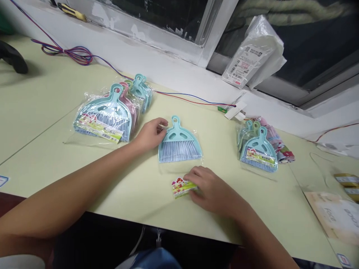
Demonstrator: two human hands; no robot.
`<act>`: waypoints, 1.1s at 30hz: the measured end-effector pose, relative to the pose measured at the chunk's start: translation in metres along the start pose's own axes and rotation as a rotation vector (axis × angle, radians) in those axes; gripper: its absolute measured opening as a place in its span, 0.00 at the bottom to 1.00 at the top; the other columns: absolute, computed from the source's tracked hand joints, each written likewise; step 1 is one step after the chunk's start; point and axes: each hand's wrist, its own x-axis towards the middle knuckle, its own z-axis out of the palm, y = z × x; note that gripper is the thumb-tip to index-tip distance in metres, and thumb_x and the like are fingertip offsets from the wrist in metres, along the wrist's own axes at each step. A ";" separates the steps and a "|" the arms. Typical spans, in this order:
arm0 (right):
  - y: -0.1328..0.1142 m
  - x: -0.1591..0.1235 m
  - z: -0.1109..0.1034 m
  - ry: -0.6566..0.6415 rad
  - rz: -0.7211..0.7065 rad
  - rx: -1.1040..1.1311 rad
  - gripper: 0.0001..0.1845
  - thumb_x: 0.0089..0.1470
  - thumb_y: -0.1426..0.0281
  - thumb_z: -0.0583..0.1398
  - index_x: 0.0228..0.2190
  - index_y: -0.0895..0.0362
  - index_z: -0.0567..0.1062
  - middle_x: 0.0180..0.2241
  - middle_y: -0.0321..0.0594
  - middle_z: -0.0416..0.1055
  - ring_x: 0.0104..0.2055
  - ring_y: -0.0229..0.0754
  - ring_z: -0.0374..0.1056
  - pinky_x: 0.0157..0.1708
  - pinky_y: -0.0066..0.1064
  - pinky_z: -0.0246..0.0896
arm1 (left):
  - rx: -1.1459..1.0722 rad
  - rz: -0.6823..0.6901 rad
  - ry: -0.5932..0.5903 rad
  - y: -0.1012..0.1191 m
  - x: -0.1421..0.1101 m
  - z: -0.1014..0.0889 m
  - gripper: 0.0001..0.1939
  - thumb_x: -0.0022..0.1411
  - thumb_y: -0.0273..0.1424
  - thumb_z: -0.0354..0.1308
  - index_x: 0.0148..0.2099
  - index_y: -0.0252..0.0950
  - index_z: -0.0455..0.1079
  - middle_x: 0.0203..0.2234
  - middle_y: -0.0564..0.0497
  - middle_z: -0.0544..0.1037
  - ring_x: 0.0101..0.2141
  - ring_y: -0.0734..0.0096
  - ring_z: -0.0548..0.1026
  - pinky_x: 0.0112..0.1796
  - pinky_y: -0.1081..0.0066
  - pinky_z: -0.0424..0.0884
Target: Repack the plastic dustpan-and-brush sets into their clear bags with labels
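Note:
In front of me a light-blue dustpan (175, 133) with a grey-bristled brush (180, 151) lies flat inside a clear plastic bag (168, 168), its handle pointing away. At the bag's left edge, my left hand (151, 133) has its fingers curled in beside the dustpan and seems to pinch the plastic. Nearer to me, my right hand (210, 188) grips a printed card label (179, 187) with red mushrooms on green and yellow. The label is just below the bag, and the fingers cover its right end.
Bagged dustpan sets (103, 112) with labels are stacked on the left, more sets (141, 89) behind. Another labelled stack (259, 149) lies right, by a patterned cloth (280, 145). Red and blue wires (193, 98) run along the wall. A plastic packet (252, 56) leans on the window.

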 end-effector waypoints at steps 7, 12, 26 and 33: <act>0.068 -0.010 -0.016 0.159 0.330 -0.180 0.17 0.58 0.79 0.54 0.45 0.57 0.76 0.43 0.48 0.74 0.48 0.53 0.69 0.50 0.46 0.65 | 0.118 -0.030 0.060 0.001 0.006 -0.010 0.14 0.64 0.31 0.60 0.52 0.39 0.75 0.45 0.45 0.82 0.41 0.61 0.81 0.48 0.61 0.76; 0.058 0.000 -0.013 0.482 0.408 0.052 0.12 0.63 0.71 0.56 0.44 0.55 0.77 0.44 0.48 0.78 0.47 0.53 0.73 0.46 0.45 0.67 | 0.130 -0.071 -0.008 0.003 0.004 -0.010 0.20 0.61 0.30 0.60 0.56 0.39 0.74 0.49 0.44 0.82 0.38 0.62 0.80 0.47 0.59 0.76; 0.031 0.026 0.015 0.365 0.543 1.076 0.19 0.53 0.57 0.70 0.40 0.56 0.79 0.44 0.49 0.81 0.40 0.46 0.77 0.34 0.37 0.73 | -0.285 -0.404 -0.079 0.020 0.008 -0.006 0.49 0.58 0.43 0.69 0.75 0.43 0.50 0.34 0.49 0.79 0.19 0.73 0.69 0.24 0.67 0.67; 0.028 0.027 0.017 0.397 0.527 1.074 0.20 0.52 0.56 0.71 0.39 0.56 0.79 0.42 0.49 0.81 0.38 0.45 0.76 0.32 0.35 0.73 | -0.334 -0.267 -0.090 0.008 0.008 -0.007 0.30 0.62 0.38 0.65 0.65 0.43 0.66 0.24 0.54 0.75 0.21 0.69 0.71 0.27 0.67 0.69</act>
